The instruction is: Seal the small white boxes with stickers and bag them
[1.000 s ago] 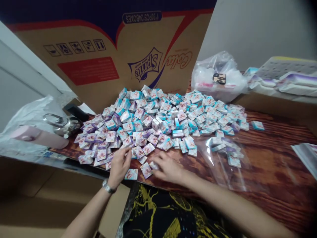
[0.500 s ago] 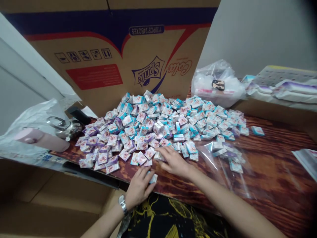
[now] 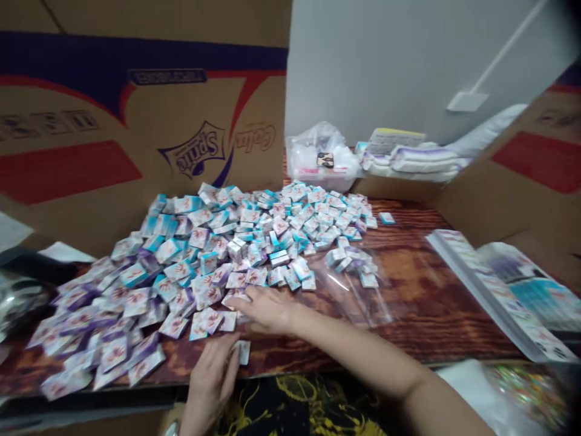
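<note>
A heap of small printed cardboard boxes [image 3: 254, 233], white with blue or purple edges, spreads over the dark wood-grain table [image 3: 422, 290]. At the table's front edge my left hand [image 3: 214, 370] is closed round one small box [image 3: 244, 352], whose end shows past the fingers. My right hand [image 3: 267, 310] reaches to the near side of the heap, its bent fingers gripping a small box [image 3: 235, 298]; the thumb is mostly hidden. Just left of those fingers lie several loose small boxes [image 3: 211, 321]. A clear plastic bag [image 3: 349, 290] holding several of the boxes lies right of the heap.
A large carton [image 3: 181, 109] stands behind the heap, another carton [image 3: 540, 175] at the right. Flat printed packaging [image 3: 494, 284] lies on the right side. At the back sits a filled plastic bag [image 3: 322, 157]. A shiny metal object [image 3: 20, 303] is at the left edge.
The view has swung right, bringing the right carton and packaging into sight. My right fingers have shifted onto a small box nearer the loose ones. My left hand still holds its box.
</note>
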Tool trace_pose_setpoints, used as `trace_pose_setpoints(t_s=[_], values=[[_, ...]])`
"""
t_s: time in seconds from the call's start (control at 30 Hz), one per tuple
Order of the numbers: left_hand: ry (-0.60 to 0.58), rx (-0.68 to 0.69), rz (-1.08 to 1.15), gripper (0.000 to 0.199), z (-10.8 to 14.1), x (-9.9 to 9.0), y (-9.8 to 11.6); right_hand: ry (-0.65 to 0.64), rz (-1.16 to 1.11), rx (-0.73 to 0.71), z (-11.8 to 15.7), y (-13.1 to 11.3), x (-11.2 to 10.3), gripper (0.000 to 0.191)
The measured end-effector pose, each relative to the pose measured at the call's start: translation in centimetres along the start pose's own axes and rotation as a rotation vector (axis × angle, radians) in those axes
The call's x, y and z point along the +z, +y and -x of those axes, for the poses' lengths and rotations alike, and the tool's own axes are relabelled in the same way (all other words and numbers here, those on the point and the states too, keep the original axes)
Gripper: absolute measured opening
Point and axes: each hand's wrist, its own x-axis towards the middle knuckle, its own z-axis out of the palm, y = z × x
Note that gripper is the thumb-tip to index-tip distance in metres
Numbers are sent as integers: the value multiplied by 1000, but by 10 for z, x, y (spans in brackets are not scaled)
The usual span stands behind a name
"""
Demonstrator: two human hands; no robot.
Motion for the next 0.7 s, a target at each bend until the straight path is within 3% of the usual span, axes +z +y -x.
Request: trace_pose_setpoints(t_s=[0.1, 0.17, 0.27, 0.37, 0.53, 0.7], values=[[-33, -224, 223, 28, -12, 16, 19, -48, -113, 222, 46, -3, 15, 67], [-143, -421, 412, 37, -20, 33, 31, -110, -137, 344, 66, -3, 28, 71], [-250, -599, 681, 47, -26, 55, 42, -108, -227, 347, 81, 1, 36, 87], [-232, -643, 762, 49, -27, 66, 42, -30, -245, 279, 83, 9, 31, 93], [-298, -665, 830, 46, -29, 66, 41, -53, -132, 239, 76, 13, 34, 64], [-253, -609, 922, 46, -38, 65, 49, -7, -259, 259, 88, 18, 43, 73]])
